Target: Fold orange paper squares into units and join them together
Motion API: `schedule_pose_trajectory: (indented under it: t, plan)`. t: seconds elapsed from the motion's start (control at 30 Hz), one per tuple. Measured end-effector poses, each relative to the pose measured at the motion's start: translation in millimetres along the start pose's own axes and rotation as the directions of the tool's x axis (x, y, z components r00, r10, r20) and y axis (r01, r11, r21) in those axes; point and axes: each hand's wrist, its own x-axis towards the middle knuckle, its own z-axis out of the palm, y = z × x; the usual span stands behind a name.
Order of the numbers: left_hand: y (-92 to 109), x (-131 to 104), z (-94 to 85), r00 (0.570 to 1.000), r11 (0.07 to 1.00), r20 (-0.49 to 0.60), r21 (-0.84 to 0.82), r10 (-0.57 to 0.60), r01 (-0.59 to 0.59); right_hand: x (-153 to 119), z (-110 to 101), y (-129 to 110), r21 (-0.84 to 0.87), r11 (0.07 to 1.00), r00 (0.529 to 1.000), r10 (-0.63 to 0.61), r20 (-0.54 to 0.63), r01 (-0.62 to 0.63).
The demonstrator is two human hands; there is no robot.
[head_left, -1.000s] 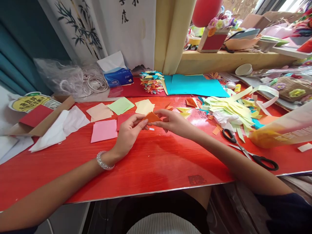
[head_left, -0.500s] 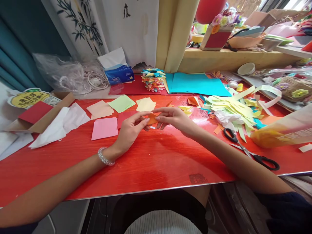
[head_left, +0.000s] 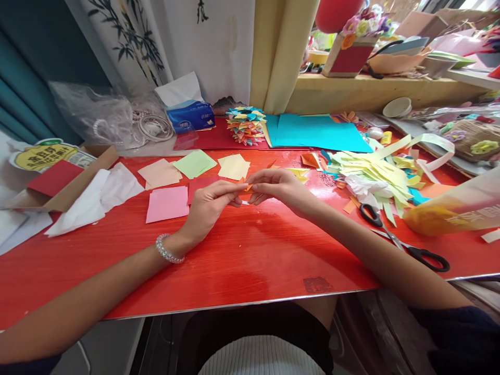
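Between my fingertips, just above the red table, is a small folded piece of orange paper. My left hand pinches its left side, and my right hand holds its right side. Fingers cover much of the paper, so its exact fold is hidden. Left of my hands lie small stacks of square paper: pink, red, peach, green and cream. Yellow folded pieces lie just beyond my right hand.
Black-handled scissors lie by my right forearm, near a pile of pale green paper strips. A round multicoloured paper model stands at the back beside blue sheets. A tissue pack and a cardboard tray are on the left.
The orange paper has turned from a flat face showing to a narrower shape between the fingertips. My two hands have come slightly closer together.
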Motion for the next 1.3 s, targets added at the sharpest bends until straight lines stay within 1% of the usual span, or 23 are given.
schedule_pose_trajectory:
  t: [0.07,0.13,0.27,0.43,0.53,0.77,0.9,0.97,1.03,1.1,1.17,1.23,1.3]
  plan:
    - [-0.4,-0.2,-0.6,1.000,1.000,0.003,0.005,0.009,-0.009,0.1,-0.7,0.0,0.037,0.998,0.999,0.041,-0.002,-0.041]
    - [0.3,-0.5,-0.9,1.000,1.000,0.012,0.024,0.008,-0.009,-0.1,-1.1,0.9,0.048,0.998,0.999,0.046,-0.001,-0.046]
    - [2.8,-0.8,-0.3,0.999,0.999,0.032,0.032,-0.015,0.014,0.3,-1.0,4.8,0.031,0.999,1.000,0.013,-0.001,-0.013]
    - [1.6,1.3,1.8,0.997,0.997,-0.031,-0.042,-0.072,0.070,0.7,0.5,7.1,0.005,0.999,0.999,-0.033,0.006,0.033]
    - [-0.3,2.2,2.5,0.996,0.996,-0.042,-0.044,-0.083,0.082,-0.1,2.5,6.7,-0.032,0.997,0.997,-0.071,0.013,0.071]
    - [-1.6,2.5,2.5,0.998,0.999,-0.041,-0.030,-0.044,0.042,-3.3,9.4,6.0,-0.055,0.989,0.990,-0.138,-0.031,0.136]
    - [-2.2,2.6,2.1,0.999,1.000,-0.047,-0.007,-0.024,0.024,-4.6,10.9,5.4,-0.043,0.986,0.986,-0.162,-0.029,0.161]
    - [-2.3,2.7,2.0,0.998,1.000,-0.050,-0.004,-0.026,0.026,-4.3,10.6,5.1,-0.022,0.991,0.990,-0.133,-0.051,0.132]
    - [-2.1,2.8,2.1,0.998,0.999,-0.057,-0.007,-0.032,0.031,-3.7,10.1,4.9,0.000,0.999,0.996,-0.054,-0.065,0.054]
    - [-1.6,2.9,2.3,0.997,0.999,-0.069,-0.013,-0.038,0.037,-3.1,9.7,5.0,0.008,0.999,0.998,0.042,-0.037,-0.042]
    - [-1.0,3.0,2.5,0.996,0.999,-0.074,-0.021,-0.043,0.041,-3.0,9.8,5.4,0.002,0.995,0.995,0.099,-0.003,-0.099]
    - [-0.5,3.1,2.5,0.997,0.999,-0.071,-0.027,-0.038,0.036,-3.4,10.3,5.8,-0.003,0.995,0.995,0.101,-0.004,-0.101]
    - [-0.3,3.2,2.4,0.997,0.999,-0.067,-0.024,-0.034,0.032,-4.0,11.2,5.7,-0.006,0.997,0.996,0.080,-0.028,-0.080]
